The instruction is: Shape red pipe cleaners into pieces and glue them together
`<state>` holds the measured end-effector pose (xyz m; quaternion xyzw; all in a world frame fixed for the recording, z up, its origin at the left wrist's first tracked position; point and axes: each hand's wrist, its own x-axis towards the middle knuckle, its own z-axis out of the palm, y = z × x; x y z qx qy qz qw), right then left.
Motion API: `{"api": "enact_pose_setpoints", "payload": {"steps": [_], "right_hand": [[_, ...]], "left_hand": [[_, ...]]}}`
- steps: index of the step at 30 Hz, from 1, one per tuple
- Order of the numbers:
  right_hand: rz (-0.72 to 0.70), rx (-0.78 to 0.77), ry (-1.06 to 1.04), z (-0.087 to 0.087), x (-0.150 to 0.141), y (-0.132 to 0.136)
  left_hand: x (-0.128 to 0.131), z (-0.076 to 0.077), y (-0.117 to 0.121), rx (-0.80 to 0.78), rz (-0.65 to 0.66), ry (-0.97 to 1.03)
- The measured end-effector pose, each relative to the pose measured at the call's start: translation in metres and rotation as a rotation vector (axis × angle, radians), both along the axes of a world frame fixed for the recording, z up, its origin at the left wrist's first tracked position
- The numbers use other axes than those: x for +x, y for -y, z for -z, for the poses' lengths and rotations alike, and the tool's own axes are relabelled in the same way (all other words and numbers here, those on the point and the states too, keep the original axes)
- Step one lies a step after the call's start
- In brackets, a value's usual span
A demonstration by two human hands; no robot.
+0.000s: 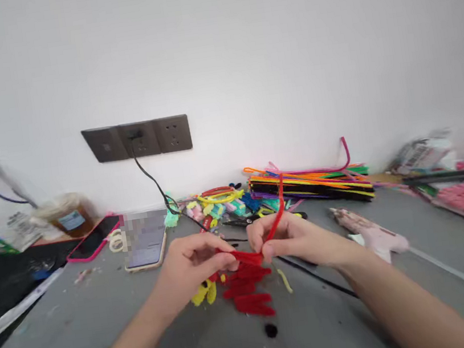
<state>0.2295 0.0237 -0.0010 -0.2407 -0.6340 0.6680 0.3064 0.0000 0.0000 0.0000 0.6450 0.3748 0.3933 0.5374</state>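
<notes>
Between my two hands is a red pipe cleaner (280, 208), folded in a zigzag, with one loose end sticking up past my right fingers. My left hand (203, 258) pinches its folded part (248, 257) from the left. Close by, my right hand (286, 238) pinches it where the loose end rises. Folded red pipe-cleaner pieces (254, 303) lie on the grey table just below my fingers. A yellow fuzzy piece with black spots (205, 292) sits near my left hand, partly hidden. Nearer me lies a small black pompom (270, 330).
A bundle of coloured pipe cleaners (311, 183) lies against the wall. A phone (144, 241), a pink-cased phone (94, 239) and a lidded tub (69, 217) stand left. A glue gun (370, 232) lies right. A black cable (315, 277) crosses the table.
</notes>
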Motion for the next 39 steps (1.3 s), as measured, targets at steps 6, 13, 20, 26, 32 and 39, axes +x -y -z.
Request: {"api": "enact_pose_setpoints", "payload": {"steps": [6,13,20,26,32,39], "right_hand": [[-0.091,-0.001,0.022,-0.002,0.003,0.002],[-0.228,-0.079,0.009,-0.001,0.002,0.005],[-0.058,-0.049,0.029,0.007,0.004,-0.004],[0.263,0.039,-0.072,0.016,0.000,-0.013],[0.300,0.151,-0.177,0.021,-0.026,-0.003],[0.307,0.184,-0.190,0.022,-0.036,0.004]], "left_hand": [[0.001,-0.001,0.003,-0.002,0.013,-0.012],[0.004,0.001,0.006,-0.027,0.063,-0.026],[0.004,0.003,-0.002,-0.084,0.044,-0.220],[0.004,0.010,-0.005,0.323,-0.220,-0.502],[0.006,0.005,-0.001,0.244,-0.215,-0.370],[0.011,0.003,0.001,0.011,-0.103,-0.105]]}}
